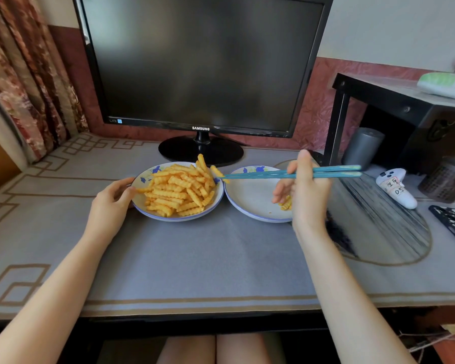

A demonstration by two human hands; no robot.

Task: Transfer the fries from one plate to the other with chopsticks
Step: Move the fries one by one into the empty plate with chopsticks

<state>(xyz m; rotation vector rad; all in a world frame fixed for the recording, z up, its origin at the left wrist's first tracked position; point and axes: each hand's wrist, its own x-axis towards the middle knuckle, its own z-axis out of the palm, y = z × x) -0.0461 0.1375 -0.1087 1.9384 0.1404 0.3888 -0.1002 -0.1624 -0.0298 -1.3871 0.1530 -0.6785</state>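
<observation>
Grey desk mat (195,258): right hand (306,195) half hides fries (286,204) on right plate (250,198).

— The fries (179,190)?
— Orange, crinkle-cut, heaped on the full plate (143,178), which is white with a blue rim.
— The other plate (250,198)?
— It touches the full plate's right edge and holds a few fries (286,204).
— The chopsticks (260,175)?
— Teal, level above it, pinching one fry (217,171) over the full plate's right rim.

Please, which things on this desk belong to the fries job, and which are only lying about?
For the job: full plate, second plate, chopsticks in the right hand, fry between their tips, left hand gripping the full plate's rim.
Lying about: monitor, game controller, grey cylinder, mesh pot, black shelf.
</observation>
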